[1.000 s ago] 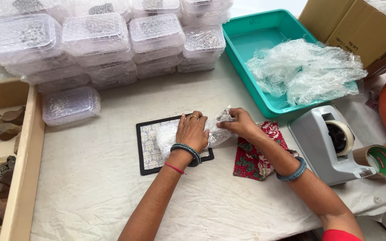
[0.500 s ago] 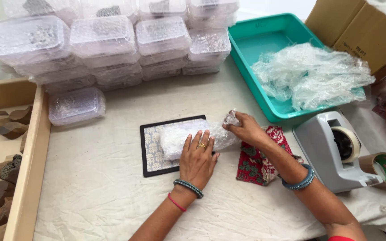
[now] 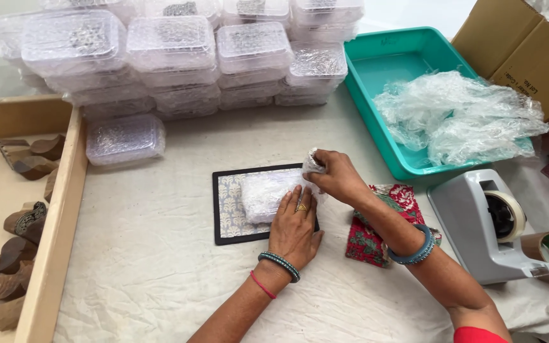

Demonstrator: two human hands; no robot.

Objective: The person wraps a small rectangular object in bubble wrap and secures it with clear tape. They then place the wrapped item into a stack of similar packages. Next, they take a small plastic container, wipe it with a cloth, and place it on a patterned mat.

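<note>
Left hand (image 3: 295, 223) flat, pressing bubble-wrapped bundle (image 3: 265, 194) onto patterned mat (image 3: 230, 209); right hand (image 3: 333, 176) pinching bundle's end.

Clear plastic lidded boxes (image 3: 179, 51) stand stacked along the far edge of the cloth-covered surface (image 3: 154, 267), one box (image 3: 125, 138) lying alone in front of them. A teal tray (image 3: 392, 70) holds crumpled bubble wrap (image 3: 462, 117). A grey tape dispenser (image 3: 487, 222) sits near a red patterned cloth (image 3: 370, 238). Left, a wooden tray (image 3: 55, 222) holds carved wooden blocks (image 3: 23, 219). A cardboard box (image 3: 522, 47) stands far right.
</note>
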